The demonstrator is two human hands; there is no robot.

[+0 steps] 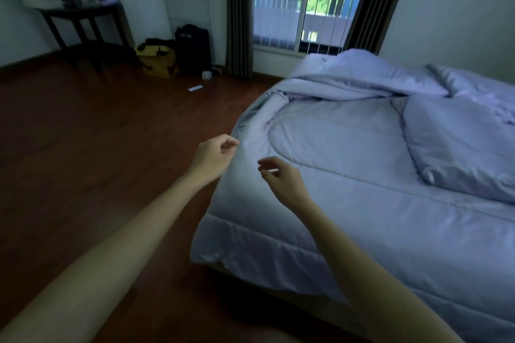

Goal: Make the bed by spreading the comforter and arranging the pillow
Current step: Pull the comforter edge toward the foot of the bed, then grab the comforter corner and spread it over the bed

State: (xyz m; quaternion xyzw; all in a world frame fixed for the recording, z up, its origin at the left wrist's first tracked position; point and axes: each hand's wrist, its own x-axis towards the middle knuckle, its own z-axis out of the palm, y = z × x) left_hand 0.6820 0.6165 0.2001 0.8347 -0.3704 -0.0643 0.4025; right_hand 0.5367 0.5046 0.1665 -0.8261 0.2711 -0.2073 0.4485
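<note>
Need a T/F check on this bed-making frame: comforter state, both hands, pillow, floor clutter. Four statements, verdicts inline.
1. The pale lilac quilted comforter lies fully spread. False: it is bunched and folded back at the far end.
2. The right hand grips the lilac pillow. False: it hovers over the comforter, apart from the pillow.
3. The left hand is at the comforter's side edge. True.
4. A black bag stands on the dark wooden floor near the grey curtain. True.
</note>
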